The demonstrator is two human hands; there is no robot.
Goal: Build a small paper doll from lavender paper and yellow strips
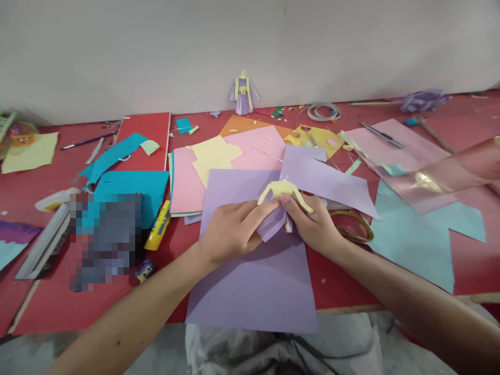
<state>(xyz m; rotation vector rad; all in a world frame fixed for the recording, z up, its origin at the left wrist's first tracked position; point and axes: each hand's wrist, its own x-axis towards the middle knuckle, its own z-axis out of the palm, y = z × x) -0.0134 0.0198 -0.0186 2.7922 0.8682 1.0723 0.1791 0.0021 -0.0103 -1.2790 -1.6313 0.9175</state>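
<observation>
A small folded paper piece in pale yellow and lilac (284,186) is held up in the middle of the frame, over a large lilac paper sheet (253,291). Its top is a flat yellow band, with a thin yellow strip slanting down on each side like a pair of arms; below hangs a loose lilac fold, with a bit of yellow showing near its lower right.

The person's left hand (238,229) is clamped on the lilac part from the left. The right hand (314,224) is clamped on it too, thumb against the yellow band; I can't see the fingers behind.

Just right of that grip lie a cut lilac paper piece (332,177) and the olive-coloured loop handle (369,229) of a tool, partly hidden. A yellow glue stick (158,226) rests left of centre on the red table (347,281). At the top centre, a lilac-and-yellow paper figure (242,99) is upright by the pale wall (156,52). Someone else's forearm (464,164) reaches in at the right edge.
</observation>
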